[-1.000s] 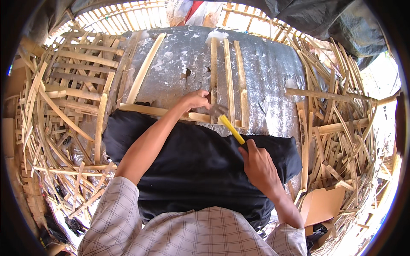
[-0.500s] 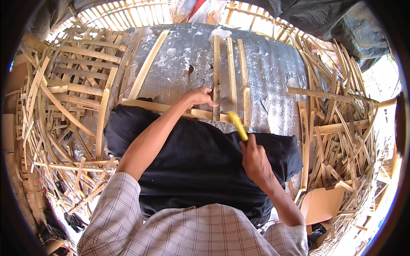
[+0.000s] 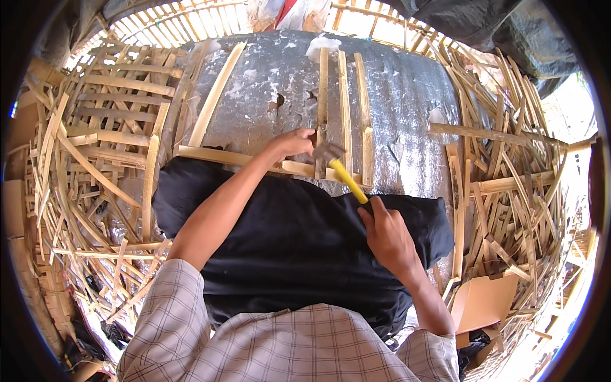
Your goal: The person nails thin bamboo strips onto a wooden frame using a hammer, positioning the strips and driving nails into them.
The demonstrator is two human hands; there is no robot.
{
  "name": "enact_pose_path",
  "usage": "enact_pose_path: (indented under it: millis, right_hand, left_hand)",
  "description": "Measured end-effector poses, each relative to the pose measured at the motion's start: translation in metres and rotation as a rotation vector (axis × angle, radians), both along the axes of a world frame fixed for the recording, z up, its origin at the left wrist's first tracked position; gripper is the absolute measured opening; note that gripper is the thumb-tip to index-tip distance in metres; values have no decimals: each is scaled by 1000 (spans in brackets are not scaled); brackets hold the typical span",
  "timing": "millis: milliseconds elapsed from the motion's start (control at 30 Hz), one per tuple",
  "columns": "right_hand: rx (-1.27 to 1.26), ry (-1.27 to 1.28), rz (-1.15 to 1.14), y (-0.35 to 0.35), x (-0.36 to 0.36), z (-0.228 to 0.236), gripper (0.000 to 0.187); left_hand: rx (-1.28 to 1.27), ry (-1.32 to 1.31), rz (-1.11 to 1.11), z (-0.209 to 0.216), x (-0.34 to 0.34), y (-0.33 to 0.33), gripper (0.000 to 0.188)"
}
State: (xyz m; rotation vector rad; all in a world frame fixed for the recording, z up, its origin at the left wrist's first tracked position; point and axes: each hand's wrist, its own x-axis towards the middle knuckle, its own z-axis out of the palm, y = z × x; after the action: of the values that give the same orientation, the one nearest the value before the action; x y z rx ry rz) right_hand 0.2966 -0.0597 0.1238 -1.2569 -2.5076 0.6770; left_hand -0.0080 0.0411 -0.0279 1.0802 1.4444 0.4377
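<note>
My right hand (image 3: pixel 389 234) is wrapped round the dark grip of a claw hammer (image 3: pixel 348 181) with a yellow shaft. The hammer's metal head is at the lower part of an upright bamboo strip (image 3: pixel 323 89), close to my left fingertips. My left hand (image 3: pixel 293 144) is closed in a pinch at that strip's left edge; what lies between the fingers is too small to make out. Below it, a crosswise strip (image 3: pixel 297 168) passes at the strip's foot. Two more upright strips, a middle one (image 3: pixel 345 105) and a right one (image 3: pixel 363 95), stand alongside.
A longer crosswise strip (image 3: pixel 213 155) and a slanted strip (image 3: pixel 217 92) lie to the left on the worn silvery sheet (image 3: pixel 267 73). Black cloth (image 3: pixel 286 242) covers my lap. Bamboo lattice (image 3: pixel 121 95) is at left, piled bamboo strips (image 3: pixel 509 210) and a cardboard box (image 3: pixel 484 302) at right.
The hammer head, blurred before, now shows sharply, slightly left and higher by the strip. My right hand has shifted a little right and down. My left hand stays at the strip.
</note>
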Motion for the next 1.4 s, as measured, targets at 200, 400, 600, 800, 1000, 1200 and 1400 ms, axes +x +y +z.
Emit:
enact_pose_path:
  millis: [200, 400, 600, 800, 1000, 1200, 1400]
  right_hand:
    - [-32, -144, -13, -15, 11, -21, 23]
    - [-78, -18, -78, -9, 6, -11, 24]
    - [60, -88, 21, -1, 15, -15, 21]
    - [55, 89, -148, -14, 8, -14, 23]
    - [64, -154, 69, -1, 4, 8, 23]
    - [-10, -165, -41, -18, 28, -26, 25]
    - [50, 23, -71, -14, 3, -6, 26]
  left_hand:
    - [-108, -15, -40, 41, 17, -6, 110]
    - [-108, -89, -16, 19, 9, -4, 113]
    - [-97, -29, -46, 15, 5, 0, 114]
    - [-60, -85, -51, -2, 9, 1, 101]
    - [-65, -86, -6, -51, -17, 9, 68]
    - [56, 13, -13, -5, 37, -3, 67]
    - [83, -74, -116, -30, 3, 2, 76]
